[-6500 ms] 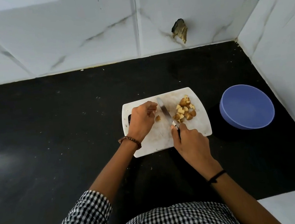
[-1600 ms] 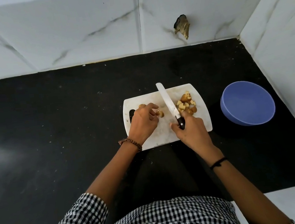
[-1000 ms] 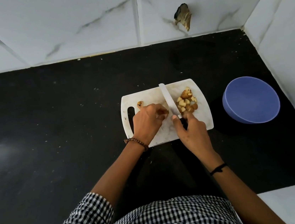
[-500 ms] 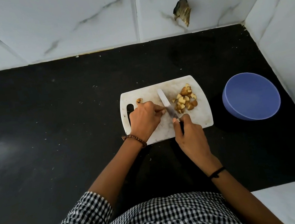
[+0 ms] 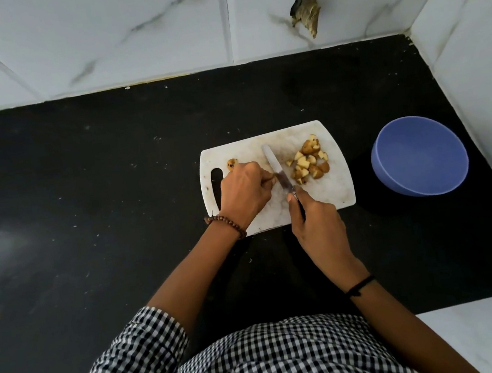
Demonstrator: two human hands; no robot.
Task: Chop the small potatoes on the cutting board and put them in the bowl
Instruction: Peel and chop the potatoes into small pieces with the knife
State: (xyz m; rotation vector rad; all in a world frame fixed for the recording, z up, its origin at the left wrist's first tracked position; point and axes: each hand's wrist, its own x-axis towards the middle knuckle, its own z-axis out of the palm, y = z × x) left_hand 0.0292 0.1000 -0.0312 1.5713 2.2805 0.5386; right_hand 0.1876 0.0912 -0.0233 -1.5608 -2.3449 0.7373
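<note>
A white cutting board (image 5: pixel 326 195) lies on the black counter. On its right part sits a pile of chopped potato pieces (image 5: pixel 308 161). One small whole potato (image 5: pixel 232 164) rests near the board's handle slot. My left hand (image 5: pixel 244 194) pinches a potato piece against the board, mostly hidden under its fingertips. My right hand (image 5: pixel 314 224) grips the knife (image 5: pixel 276 168), whose blade lies down on the board right beside my left fingertips. The blue bowl (image 5: pixel 419 160) stands empty to the right of the board.
White marble-patterned tile walls close the counter at the back and on the right. A dark chipped hole (image 5: pixel 306 11) marks the back wall. The black counter (image 5: pixel 86 206) stretches wide to the left. A white ledge (image 5: pixel 489 336) lies at the lower right.
The knife blade came down from a raised position to the board beside my left fingers. My left hand stayed on the potato piece. The view shifted slightly.
</note>
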